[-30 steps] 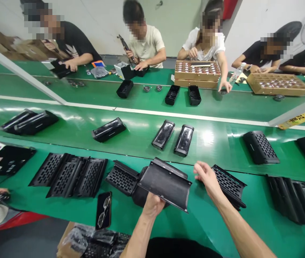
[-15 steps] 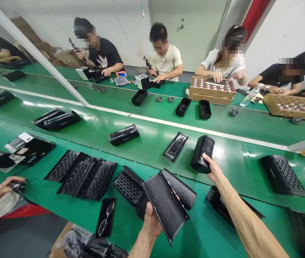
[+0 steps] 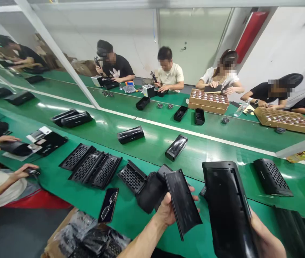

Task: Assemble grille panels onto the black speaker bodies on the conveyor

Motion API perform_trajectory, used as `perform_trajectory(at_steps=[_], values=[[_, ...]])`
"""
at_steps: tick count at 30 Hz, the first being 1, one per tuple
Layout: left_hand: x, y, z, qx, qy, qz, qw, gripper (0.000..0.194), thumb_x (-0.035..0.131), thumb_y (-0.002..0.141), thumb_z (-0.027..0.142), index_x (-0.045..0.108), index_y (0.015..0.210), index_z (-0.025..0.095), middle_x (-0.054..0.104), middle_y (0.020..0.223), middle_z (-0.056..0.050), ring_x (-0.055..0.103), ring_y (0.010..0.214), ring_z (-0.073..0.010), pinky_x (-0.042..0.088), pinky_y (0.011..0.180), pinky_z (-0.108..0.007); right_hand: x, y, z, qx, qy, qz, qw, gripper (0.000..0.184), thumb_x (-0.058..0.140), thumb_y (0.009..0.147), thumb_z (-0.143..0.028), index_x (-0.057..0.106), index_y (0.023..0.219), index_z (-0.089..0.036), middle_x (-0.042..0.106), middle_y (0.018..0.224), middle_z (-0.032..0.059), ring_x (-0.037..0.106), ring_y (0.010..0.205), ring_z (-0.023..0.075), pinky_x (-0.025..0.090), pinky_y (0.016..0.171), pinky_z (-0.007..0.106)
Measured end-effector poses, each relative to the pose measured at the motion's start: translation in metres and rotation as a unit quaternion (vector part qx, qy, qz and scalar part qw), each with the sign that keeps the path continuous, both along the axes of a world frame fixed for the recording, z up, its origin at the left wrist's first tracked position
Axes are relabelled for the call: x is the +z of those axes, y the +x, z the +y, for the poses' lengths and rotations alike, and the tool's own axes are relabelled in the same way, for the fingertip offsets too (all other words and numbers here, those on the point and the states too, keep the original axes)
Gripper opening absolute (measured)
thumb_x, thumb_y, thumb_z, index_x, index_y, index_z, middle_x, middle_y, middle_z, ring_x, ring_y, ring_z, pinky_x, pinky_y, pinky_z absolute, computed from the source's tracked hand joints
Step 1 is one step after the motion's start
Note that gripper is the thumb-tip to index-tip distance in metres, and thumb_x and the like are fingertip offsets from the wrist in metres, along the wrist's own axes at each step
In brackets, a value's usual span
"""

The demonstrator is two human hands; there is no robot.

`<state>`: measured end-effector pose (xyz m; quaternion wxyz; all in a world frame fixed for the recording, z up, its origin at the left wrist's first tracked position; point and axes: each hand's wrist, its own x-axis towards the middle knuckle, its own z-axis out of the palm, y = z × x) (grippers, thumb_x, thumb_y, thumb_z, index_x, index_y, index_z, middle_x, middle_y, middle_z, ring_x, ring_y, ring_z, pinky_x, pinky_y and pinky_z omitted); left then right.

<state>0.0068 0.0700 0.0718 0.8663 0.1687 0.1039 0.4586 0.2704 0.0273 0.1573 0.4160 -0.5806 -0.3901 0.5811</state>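
Observation:
A black curved plastic cover panel (image 3: 184, 204) is gripped in my left hand (image 3: 165, 209), its smooth inner side facing me. My right hand (image 3: 266, 233) holds a long black speaker housing (image 3: 226, 208) by its right side, tilted up close to the camera. The two parts are side by side and apart. Behind the panel lie a perforated black cover (image 3: 132, 177) and other dark curved pieces (image 3: 151, 193), partly overlapped. Most of my right fingers are hidden behind the housing.
Perforated black panels (image 3: 88, 166) lie left on the green table, near a phone (image 3: 109, 204) with glasses on it. Black housings (image 3: 176, 147) rest on the green belt (image 3: 152, 154). A box of bagged parts (image 3: 88, 236) stands below. Co-workers (image 3: 170, 73) sit opposite; another person's hand (image 3: 25, 172) is left.
My right hand has lifted the housing off the belt and brought it close, toward the lower right. My left hand with the panel has shifted slightly right. The camera view has tilted up.

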Motion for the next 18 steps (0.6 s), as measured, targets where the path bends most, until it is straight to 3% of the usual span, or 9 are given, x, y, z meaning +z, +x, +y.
perform_trajectory(at_steps=[3,6,12,18], values=[[0.005,0.011,-0.013,0.046,0.013,0.005,0.999,0.092,0.085,0.074,0.070,0.058,0.148,0.023,0.063,0.148,-0.020,0.060,0.136,-0.0460,0.051,0.107,-0.066,0.041,-0.014,-0.004,0.015,0.024,-0.175,0.984,0.100,0.074,0.083,-0.065,0.031,0.169,-0.037,0.056,0.160,0.0118,0.058,0.140,0.0451,0.052,0.110,0.058],[0.015,0.021,-0.022,0.061,0.041,0.022,0.997,0.086,0.086,0.076,0.064,0.063,0.145,0.017,0.067,0.145,-0.021,0.062,0.136,-0.0440,0.046,0.116,-0.060,0.062,-0.041,-0.001,0.077,0.068,-0.302,0.948,0.095,0.072,0.087,-0.066,0.031,0.168,-0.039,0.048,0.164,0.0080,0.049,0.148,0.0393,0.044,0.119,0.055],[0.036,0.022,-0.027,0.062,0.080,0.032,0.994,0.090,0.089,0.073,0.063,0.064,0.144,0.013,0.070,0.138,-0.022,0.062,0.134,-0.0447,0.040,0.121,-0.059,0.048,-0.070,-0.004,0.144,0.106,-0.381,0.907,0.089,0.065,0.091,-0.065,0.030,0.168,-0.038,0.049,0.156,0.0091,0.059,0.136,0.0365,0.046,0.116,0.054],[0.027,0.017,-0.031,0.070,0.068,0.031,0.995,0.090,0.087,0.074,0.064,0.065,0.143,0.011,0.072,0.133,-0.023,0.066,0.129,-0.0434,0.043,0.118,-0.057,0.038,-0.075,-0.009,0.181,0.099,-0.407,0.890,0.087,0.058,0.096,-0.063,0.019,0.171,-0.041,0.047,0.155,0.0107,0.062,0.132,0.0362,0.047,0.114,0.056]])
